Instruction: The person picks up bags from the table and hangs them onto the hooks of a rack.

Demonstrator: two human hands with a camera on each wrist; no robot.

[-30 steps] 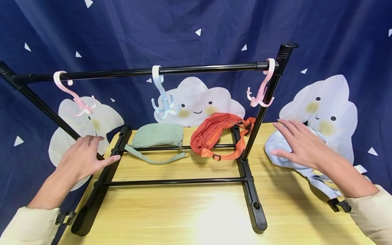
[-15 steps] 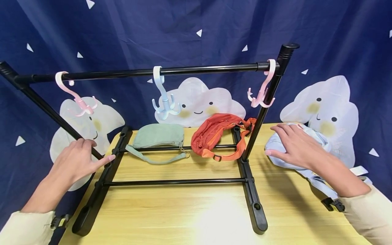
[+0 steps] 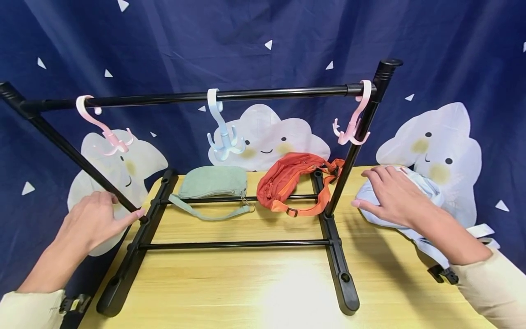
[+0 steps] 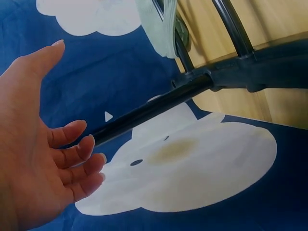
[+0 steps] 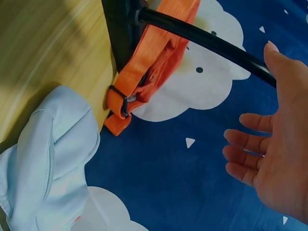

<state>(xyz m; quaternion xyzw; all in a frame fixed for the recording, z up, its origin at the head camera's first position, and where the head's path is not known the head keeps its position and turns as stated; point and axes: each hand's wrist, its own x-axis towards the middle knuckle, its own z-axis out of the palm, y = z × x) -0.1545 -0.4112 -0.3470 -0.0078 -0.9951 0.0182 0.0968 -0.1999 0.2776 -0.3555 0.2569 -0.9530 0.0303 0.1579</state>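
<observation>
My left hand [image 3: 90, 221] hovers beside the left post of a black rack [image 3: 246, 94], thumb spread and fingers loosely bent, holding nothing. Above a light blue bag [image 3: 427, 187] at the right hangs my right hand [image 3: 394, 196], also holding nothing; in the right wrist view this bag [image 5: 57, 154] is apart from the fingers. A green pouch [image 3: 213, 182] with a strap lies across the rack's rear lower bar. To its right is a red waist bag [image 3: 287, 178] with an orange strap, near the right post.
From the top bar hang a pink hook [image 3: 111, 137] at the left, a light blue hook [image 3: 223, 137] in the middle and another pink hook [image 3: 353, 123] at the right. The rack stands on a wooden table [image 3: 230, 278]. A dark blue curtain [image 3: 246, 45] with clouds hangs behind.
My left hand has moved a little down and to the left. The right hand has shifted slightly left. The bags and hooks stay where they were.
</observation>
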